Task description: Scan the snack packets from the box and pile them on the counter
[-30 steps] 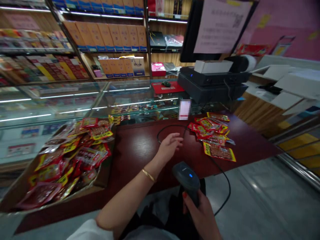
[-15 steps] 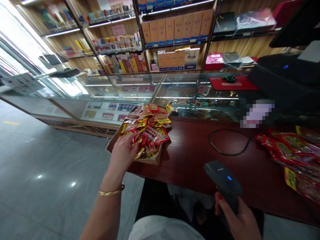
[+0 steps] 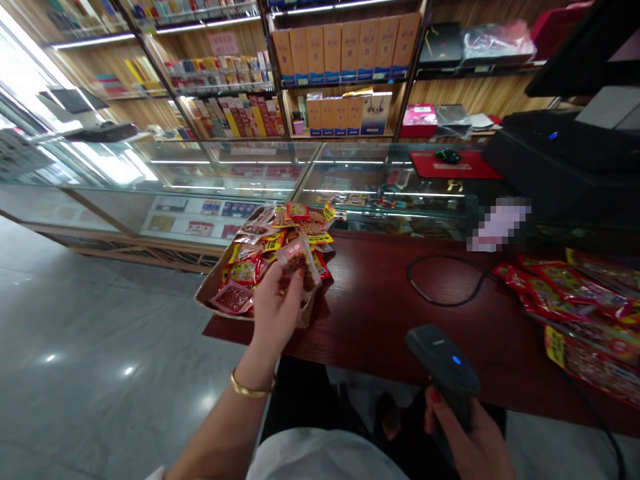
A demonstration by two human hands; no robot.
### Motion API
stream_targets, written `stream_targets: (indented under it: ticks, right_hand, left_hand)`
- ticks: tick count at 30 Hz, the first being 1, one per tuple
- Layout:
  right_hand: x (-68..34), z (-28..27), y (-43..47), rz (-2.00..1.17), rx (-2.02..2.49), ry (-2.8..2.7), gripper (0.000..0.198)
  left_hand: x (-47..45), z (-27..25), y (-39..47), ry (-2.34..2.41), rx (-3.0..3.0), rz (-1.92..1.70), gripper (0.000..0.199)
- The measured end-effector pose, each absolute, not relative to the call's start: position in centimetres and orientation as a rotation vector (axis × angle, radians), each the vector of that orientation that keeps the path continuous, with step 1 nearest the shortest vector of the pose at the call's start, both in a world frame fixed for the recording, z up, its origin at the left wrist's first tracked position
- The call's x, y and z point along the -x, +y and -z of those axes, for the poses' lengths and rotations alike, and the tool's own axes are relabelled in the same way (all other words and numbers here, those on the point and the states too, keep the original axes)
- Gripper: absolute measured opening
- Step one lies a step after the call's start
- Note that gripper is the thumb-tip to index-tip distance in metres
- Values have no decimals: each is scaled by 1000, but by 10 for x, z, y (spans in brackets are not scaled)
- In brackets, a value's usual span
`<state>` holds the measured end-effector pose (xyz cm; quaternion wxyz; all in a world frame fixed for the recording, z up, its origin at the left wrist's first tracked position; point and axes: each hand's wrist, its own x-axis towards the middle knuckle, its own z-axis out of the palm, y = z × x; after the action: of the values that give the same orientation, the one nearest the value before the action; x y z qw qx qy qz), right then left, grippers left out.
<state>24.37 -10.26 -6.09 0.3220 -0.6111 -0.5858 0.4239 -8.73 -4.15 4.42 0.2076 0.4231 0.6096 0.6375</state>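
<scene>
My left hand pinches a small clear-and-red snack packet between thumb and fingers, raised over a cardboard box. Red and yellow snack packets fill that box, which stands at the left end of the dark red counter. Lower right, my right hand is wrapped around the handle of a black barcode scanner with a blue light on top. The scanner's head points forward and left, above the counter's front edge.
A pile of larger snack packets lies on the right of the counter. A black cable loops beside it, near a blurred-out object. Behind are a glass display case, a red mouse pad and a dark machine.
My left hand has come up and right out of the box's packets, now with a packet in its fingers. The scanner stays in my right hand, nearly still. The view has shifted slightly.
</scene>
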Motion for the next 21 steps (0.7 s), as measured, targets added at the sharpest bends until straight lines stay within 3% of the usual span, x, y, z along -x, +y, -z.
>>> stream_targets:
  ticks: [4, 12, 21]
  right_hand:
    - [-233, 47, -104, -1075, 1645, -1411, 52]
    - [-238, 43, -108, -1100, 1584, -1421, 49]
    - [-229, 34, -111, -1092, 1605, -1371, 50]
  left_hand:
    - [29, -19, -37, 1147, -771, -1605, 32]
    - [-7, 43, 3, 1112, -657, -1469, 31]
    - [21, 46, 3, 681, -405, -1234, 47]
